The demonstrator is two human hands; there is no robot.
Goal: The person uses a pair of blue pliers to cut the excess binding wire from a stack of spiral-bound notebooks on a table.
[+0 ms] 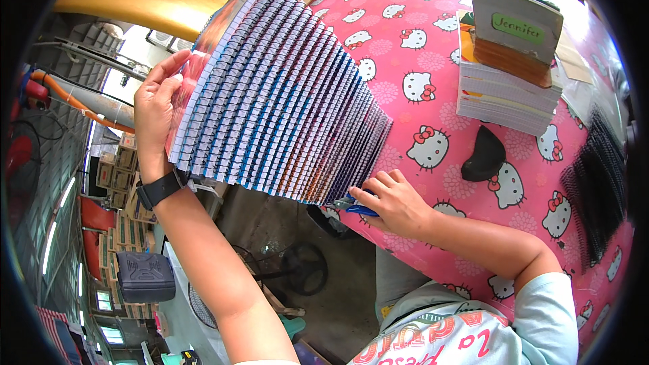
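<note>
A tall stack of spiral-bound notebooks [270, 108] leans at the table's left edge, its rows of wire or coil bindings facing me. My left hand [159, 94] grips the outermost notebook at the left end, thumb and fingers against its reddish picture cover [191, 81]. At the stack's lower right corner, my right hand [395, 204] is closed around blue-handled pliers [360, 209]. The metal jaws touch or nearly touch the end of the bindings; the exact contact is too small to tell.
A pink patterned cloth [385, 88] covers the table. On it are a pile of books [507, 98] with a grey board [514, 20] on top, a black rounded object [485, 154] and a bundle of black coils [598, 189]. A fan-like round object [304, 268] stands below.
</note>
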